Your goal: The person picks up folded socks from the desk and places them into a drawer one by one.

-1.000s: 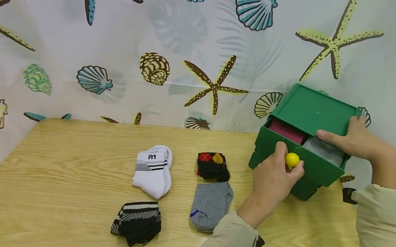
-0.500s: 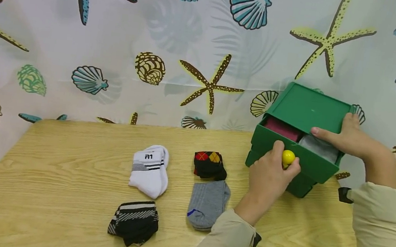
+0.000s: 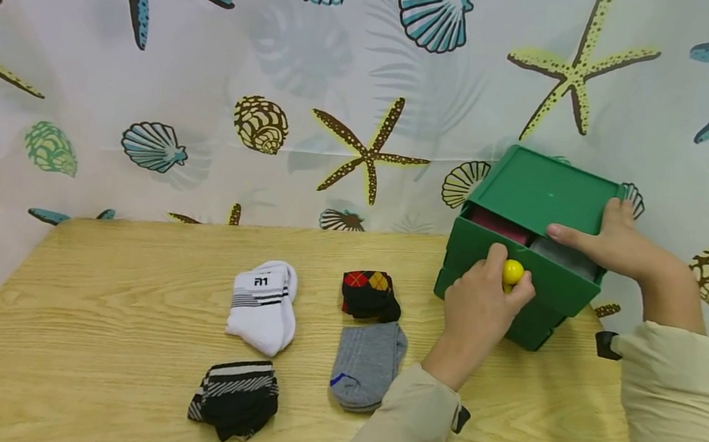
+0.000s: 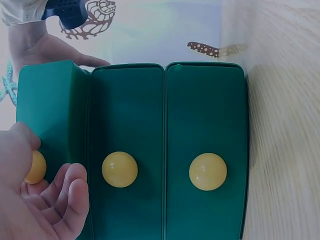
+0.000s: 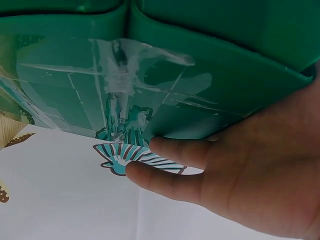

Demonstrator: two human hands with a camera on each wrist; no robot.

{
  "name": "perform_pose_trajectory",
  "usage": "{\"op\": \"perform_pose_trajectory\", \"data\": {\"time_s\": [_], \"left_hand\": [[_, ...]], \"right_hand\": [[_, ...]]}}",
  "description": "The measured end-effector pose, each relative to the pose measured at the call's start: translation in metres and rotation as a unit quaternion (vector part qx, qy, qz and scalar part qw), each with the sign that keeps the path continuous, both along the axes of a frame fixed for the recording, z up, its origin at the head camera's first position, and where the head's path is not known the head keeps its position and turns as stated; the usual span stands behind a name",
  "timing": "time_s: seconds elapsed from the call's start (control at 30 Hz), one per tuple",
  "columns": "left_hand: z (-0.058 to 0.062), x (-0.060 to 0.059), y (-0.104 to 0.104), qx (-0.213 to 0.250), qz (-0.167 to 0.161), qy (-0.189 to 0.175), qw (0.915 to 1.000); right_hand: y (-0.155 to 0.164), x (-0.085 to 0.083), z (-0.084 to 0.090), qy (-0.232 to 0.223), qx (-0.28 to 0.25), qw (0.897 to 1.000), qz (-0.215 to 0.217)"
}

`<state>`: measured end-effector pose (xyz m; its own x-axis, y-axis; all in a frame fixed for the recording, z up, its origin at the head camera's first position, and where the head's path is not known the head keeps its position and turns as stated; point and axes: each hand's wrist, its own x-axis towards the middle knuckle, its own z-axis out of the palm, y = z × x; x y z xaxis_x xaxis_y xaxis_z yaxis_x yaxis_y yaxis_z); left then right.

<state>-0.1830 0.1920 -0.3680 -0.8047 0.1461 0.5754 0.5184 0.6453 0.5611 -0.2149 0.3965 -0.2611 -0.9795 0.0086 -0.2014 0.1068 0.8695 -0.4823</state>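
My left hand (image 3: pixel 479 304) pinches the yellow round knob (image 3: pixel 513 272) of the top drawer (image 3: pixel 561 281) in a small green drawer unit (image 3: pixel 545 188). That drawer stands partly out, and a dark pink item (image 3: pixel 500 225) and a grey item (image 3: pixel 563 255) show through the gap. My right hand (image 3: pixel 634 245) braces the unit, thumb on the top's front edge and fingers along the right side. In the right wrist view, two straight fingers (image 5: pixel 165 182) extend along the unit's side, which has clear tape (image 5: pixel 115 75). Two lower drawers with yellow knobs (image 4: pixel 208 171) sit closed in the left wrist view.
On the wooden table (image 3: pixel 122 297) lie folded socks: a white pair (image 3: pixel 262 309), a black striped pair (image 3: pixel 236 397), a black argyle pair (image 3: pixel 371 296) and a grey pair (image 3: pixel 367 365). A sea-patterned curtain (image 3: pixel 214 74) hangs behind the table.
The top drawer has slid further into the unit, narrowing the gap over its contents. My left hand has moved in with the knob; the right hand keeps its place on the unit.
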Motion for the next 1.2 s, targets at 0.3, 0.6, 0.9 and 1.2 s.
{"op": "perform_pose_trajectory", "data": {"time_s": [0.3, 0.6, 0.9, 1.2], "left_hand": [[0.000, -0.009, 0.009, 0.008, 0.005, -0.006, 0.9999], [0.000, -0.018, 0.018, 0.015, 0.002, -0.020, 0.9997], [0.002, -0.027, 0.023, 0.019, -0.019, -0.031, 0.9992], [0.003, -0.025, 0.023, 0.015, -0.013, -0.093, 0.9955]], "right_hand": [[-0.002, 0.000, 0.001, 0.002, 0.001, 1.000, -0.001], [-0.002, 0.000, 0.000, 0.005, 0.005, 1.000, 0.002], [0.000, 0.000, 0.001, -0.006, 0.001, 1.000, 0.008], [-0.001, 0.000, 0.003, -0.011, 0.006, 1.000, 0.002]]}}
